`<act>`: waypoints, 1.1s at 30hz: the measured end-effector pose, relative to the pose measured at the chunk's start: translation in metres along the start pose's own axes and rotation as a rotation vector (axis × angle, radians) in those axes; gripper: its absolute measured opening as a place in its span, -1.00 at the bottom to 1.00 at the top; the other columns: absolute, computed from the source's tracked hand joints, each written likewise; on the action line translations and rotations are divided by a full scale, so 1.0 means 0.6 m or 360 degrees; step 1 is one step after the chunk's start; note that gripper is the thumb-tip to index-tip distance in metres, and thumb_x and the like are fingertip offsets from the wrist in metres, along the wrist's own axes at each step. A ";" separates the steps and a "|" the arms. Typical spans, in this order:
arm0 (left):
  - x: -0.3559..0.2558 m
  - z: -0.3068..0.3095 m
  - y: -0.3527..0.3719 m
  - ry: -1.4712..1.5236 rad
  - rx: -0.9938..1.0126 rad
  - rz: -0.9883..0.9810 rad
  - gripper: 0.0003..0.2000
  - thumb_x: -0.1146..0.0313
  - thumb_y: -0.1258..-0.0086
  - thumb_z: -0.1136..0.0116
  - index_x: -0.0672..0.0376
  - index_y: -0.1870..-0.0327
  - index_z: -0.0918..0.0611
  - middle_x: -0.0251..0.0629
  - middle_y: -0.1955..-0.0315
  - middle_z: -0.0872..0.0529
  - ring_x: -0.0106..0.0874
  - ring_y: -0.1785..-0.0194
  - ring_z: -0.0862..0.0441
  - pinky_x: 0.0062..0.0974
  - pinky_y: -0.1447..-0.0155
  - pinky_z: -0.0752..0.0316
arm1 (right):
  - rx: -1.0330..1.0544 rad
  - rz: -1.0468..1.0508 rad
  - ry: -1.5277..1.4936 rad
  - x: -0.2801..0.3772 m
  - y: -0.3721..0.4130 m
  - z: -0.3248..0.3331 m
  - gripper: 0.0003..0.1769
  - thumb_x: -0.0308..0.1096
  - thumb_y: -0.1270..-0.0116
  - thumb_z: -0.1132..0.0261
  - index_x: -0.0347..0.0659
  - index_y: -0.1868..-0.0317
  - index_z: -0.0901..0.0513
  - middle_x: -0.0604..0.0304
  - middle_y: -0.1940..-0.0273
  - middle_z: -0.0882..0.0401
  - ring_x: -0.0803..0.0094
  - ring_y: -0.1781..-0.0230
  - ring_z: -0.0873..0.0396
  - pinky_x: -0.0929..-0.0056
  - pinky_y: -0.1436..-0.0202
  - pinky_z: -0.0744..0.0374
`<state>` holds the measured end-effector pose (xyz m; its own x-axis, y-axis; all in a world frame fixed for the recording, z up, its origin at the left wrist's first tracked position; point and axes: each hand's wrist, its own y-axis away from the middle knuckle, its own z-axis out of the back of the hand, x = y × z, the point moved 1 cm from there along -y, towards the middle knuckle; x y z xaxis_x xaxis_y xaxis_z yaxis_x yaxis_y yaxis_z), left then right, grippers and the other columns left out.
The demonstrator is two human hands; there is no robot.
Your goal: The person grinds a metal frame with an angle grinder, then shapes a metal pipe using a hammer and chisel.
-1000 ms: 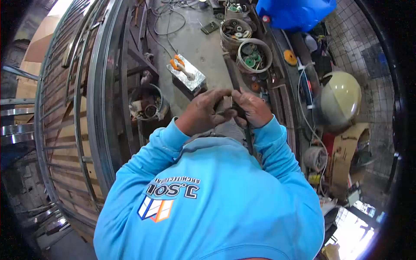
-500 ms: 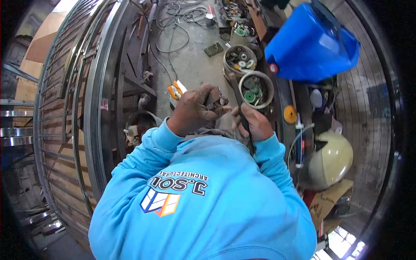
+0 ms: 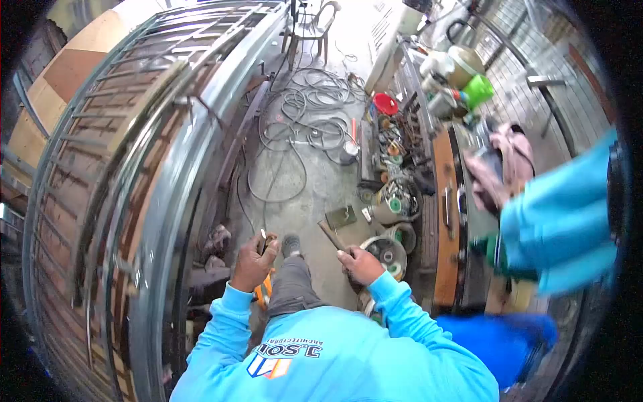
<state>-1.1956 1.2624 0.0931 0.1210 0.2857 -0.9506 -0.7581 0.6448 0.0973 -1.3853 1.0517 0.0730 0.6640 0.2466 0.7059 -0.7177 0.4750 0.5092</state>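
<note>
My left hand (image 3: 252,266) is closed around a small dark piece with a shiny edge; its kind I cannot make out. An orange-and-white object (image 3: 264,289) shows partly behind that wrist. On the other side, my right hand (image 3: 362,265) grips a narrow dark bar (image 3: 330,234) that slants up and left from the fingers. Its lower end is hidden by the hand. Right beside this hand stands a round bucket (image 3: 400,250) with discs in it. The two hands are apart, in front of my body.
Metal railings (image 3: 100,167) line the left. Looped cables (image 3: 301,127) lie on the floor ahead, near a chair (image 3: 315,30). Tubs of discs (image 3: 395,201) and a wooden-edged bench (image 3: 444,221) stand right. A co-worker's blue sleeve (image 3: 562,214) reaches in above a blue container (image 3: 499,345).
My view has tilted up, showing more floor, the chair and a co-worker's sleeve. My hands have moved apart, each still holding its thing.
</note>
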 end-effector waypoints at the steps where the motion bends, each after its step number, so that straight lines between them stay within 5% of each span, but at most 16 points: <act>1: -0.010 0.004 -0.051 -0.0021 0.0027 0.0023 -0.71 0.21 -0.37 -0.21 0.30 0.16 -0.62 -0.23 0.44 -0.67 -0.50 0.37 -0.59 -0.46 0.24 -0.50 | 0.0001 0.0002 0.0037 0.028 -0.048 0.027 -0.43 0.13 -0.37 -0.17 -0.34 0.17 -0.60 0.03 0.43 -0.66 0.27 0.38 -0.65 0.32 0.23 -0.56; 5: -0.075 0.030 -0.237 -0.0070 0.0138 -0.0059 -0.69 0.16 -0.41 -0.18 0.29 0.15 -0.63 -0.13 0.44 -0.71 -0.44 0.34 -0.66 -0.41 0.23 -0.51 | 0.0071 -0.0074 -0.0079 0.148 -0.178 0.122 -0.42 0.14 -0.37 -0.17 -0.33 0.11 -0.62 0.01 0.39 -0.69 0.26 0.33 -0.67 0.31 0.15 -0.57; 9: -0.200 0.024 -0.388 -0.0100 0.0174 -0.0159 -0.68 0.17 -0.36 -0.26 0.26 0.10 -0.62 -0.19 0.38 -0.72 -0.46 0.30 -0.64 -0.44 0.19 -0.51 | -0.0197 0.0153 0.0022 0.099 -0.322 0.185 -0.44 0.11 -0.37 -0.18 -0.33 0.11 -0.63 0.04 0.37 -0.70 0.31 0.34 -0.66 0.34 0.14 -0.57; 14: -0.257 -0.014 -0.604 0.0032 0.0156 -0.0245 -0.67 0.21 -0.28 -0.36 0.24 0.08 -0.61 -0.34 0.38 -0.64 -0.55 0.31 -0.54 -0.51 0.18 -0.47 | -0.0079 -0.0274 -0.0287 0.180 -0.449 0.325 -0.45 0.08 -0.38 -0.19 -0.35 0.08 -0.61 0.06 0.39 -0.68 0.27 0.39 -0.65 0.32 0.22 -0.57; 17: -0.286 -0.049 -0.761 0.0084 0.0091 -0.0415 -0.68 0.23 -0.26 -0.37 0.23 0.10 -0.60 -0.38 0.39 -0.60 -0.57 0.31 -0.51 -0.54 0.18 -0.46 | -0.0618 0.0243 0.0279 0.069 -0.639 0.354 -0.44 0.08 -0.37 -0.21 -0.36 0.07 -0.60 0.08 0.40 -0.68 0.37 0.48 -0.61 0.36 0.32 -0.57; 21: -0.358 -0.088 -0.973 0.0008 0.0047 -0.0481 -0.65 0.21 -0.26 -0.38 0.25 0.07 -0.60 -0.34 0.36 -0.63 -0.54 0.27 -0.54 -0.52 0.14 -0.48 | -0.0252 -0.0108 -0.0213 0.160 -0.776 0.497 -0.44 0.07 -0.37 -0.22 -0.40 0.11 -0.59 0.10 0.41 -0.66 0.37 0.46 -0.61 0.35 0.34 -0.56; 29: -0.424 -0.121 -1.324 0.0087 -0.0012 -0.0463 -0.67 0.18 -0.34 -0.29 0.29 0.10 -0.59 -0.32 0.35 -0.64 -0.56 0.29 -0.53 -0.53 0.17 -0.47 | -0.0316 0.0234 0.0001 0.319 -1.012 0.749 -0.54 0.01 -0.40 -0.21 -0.32 0.14 -0.60 0.07 0.36 -0.65 0.38 0.40 -0.61 0.35 0.30 -0.55; 33: -0.428 -0.144 -1.490 0.0183 -0.0056 -0.0345 -0.66 0.16 -0.34 -0.28 0.28 0.11 -0.60 -0.33 0.39 -0.62 -0.55 0.30 -0.53 -0.53 0.15 -0.46 | -0.0136 0.0101 -0.0540 0.359 -1.114 0.817 -0.52 -0.04 -0.41 -0.23 -0.38 0.04 -0.54 0.16 0.40 -0.60 0.50 0.51 -0.54 0.48 0.43 -0.51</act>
<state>-0.6043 0.5511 0.2247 0.2111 0.0592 -0.9757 -0.7446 0.6564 -0.1213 -0.8655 0.3731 0.1258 0.5007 -0.0097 0.8655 -0.7259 0.5401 0.4260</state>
